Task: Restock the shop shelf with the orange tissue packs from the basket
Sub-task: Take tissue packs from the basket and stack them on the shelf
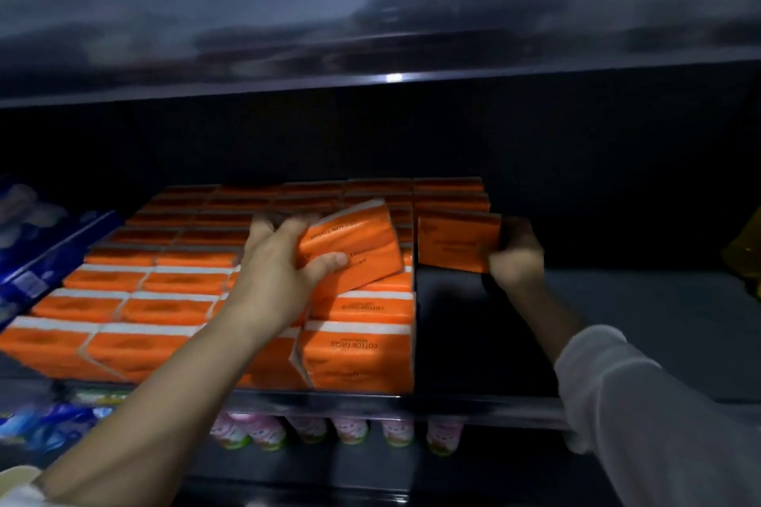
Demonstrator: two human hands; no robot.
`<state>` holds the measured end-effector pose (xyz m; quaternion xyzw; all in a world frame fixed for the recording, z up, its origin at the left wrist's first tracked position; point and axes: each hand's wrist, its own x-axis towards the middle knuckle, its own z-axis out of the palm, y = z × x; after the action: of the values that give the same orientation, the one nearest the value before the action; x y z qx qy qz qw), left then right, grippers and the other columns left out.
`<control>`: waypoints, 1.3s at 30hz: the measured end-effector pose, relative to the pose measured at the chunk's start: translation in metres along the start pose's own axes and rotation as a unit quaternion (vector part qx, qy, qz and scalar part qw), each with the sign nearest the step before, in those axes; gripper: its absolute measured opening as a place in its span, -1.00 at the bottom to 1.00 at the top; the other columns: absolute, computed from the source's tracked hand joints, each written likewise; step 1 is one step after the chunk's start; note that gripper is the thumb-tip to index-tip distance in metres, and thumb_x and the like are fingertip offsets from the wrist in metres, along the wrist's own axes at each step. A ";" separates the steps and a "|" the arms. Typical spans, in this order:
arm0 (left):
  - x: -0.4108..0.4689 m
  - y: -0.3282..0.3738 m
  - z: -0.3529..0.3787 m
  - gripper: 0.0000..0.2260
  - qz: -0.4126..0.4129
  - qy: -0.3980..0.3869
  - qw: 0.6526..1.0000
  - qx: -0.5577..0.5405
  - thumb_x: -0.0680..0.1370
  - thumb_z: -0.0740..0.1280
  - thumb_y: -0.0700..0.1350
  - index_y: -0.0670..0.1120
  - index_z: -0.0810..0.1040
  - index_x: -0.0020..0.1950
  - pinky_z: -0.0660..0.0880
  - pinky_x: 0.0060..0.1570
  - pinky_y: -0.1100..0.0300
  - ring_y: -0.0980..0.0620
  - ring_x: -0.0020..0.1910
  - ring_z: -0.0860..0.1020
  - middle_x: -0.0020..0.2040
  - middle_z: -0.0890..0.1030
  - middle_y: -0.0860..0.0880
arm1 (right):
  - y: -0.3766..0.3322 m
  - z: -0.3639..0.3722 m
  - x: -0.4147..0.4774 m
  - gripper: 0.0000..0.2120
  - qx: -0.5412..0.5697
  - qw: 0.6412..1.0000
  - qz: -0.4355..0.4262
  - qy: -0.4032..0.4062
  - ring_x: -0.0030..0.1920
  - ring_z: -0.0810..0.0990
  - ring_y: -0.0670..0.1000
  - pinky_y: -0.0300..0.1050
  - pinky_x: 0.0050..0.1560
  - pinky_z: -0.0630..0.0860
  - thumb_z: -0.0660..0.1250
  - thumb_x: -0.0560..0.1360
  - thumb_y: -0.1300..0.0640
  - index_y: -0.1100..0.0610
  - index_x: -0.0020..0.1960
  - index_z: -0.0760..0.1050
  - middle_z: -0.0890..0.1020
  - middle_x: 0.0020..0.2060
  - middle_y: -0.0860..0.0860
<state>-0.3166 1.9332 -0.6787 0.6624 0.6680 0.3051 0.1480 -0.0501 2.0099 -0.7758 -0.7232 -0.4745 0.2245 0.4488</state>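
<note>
The dark shelf runs back into shadow, its rear lost to view; blue packs at the left are blurred and cut off. Rows of orange tissue packs with white bands fill its left half. The left hand grips a tilted pack atop them; the right hand clasps another pack over the bare stretch beside.

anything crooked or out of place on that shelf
Yes: the orange pack gripped by the left hand lies slanted over the neat rows, not slotted in. The right hand holds a second pack at the bare column beside them.
</note>
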 end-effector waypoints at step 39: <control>-0.031 0.020 0.028 0.02 0.132 -0.254 0.943 0.168 0.26 0.51 0.20 -0.05 0.03 0.55 0.04 0.48 0.14 -0.01 0.52 0.04 0.55 0.08 -0.06 | 0.023 -0.081 -0.053 -0.69 0.197 0.980 0.011 -0.018 0.05 0.59 0.10 -0.04 0.05 0.55 0.39 0.42 0.36 0.22 0.13 0.47 0.60 0.06 0.17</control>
<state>-0.2817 1.9081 -0.6948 0.8152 0.5566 0.0267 0.1576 -0.0018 1.9236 -0.7612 -0.6219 -0.4209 0.3315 0.5711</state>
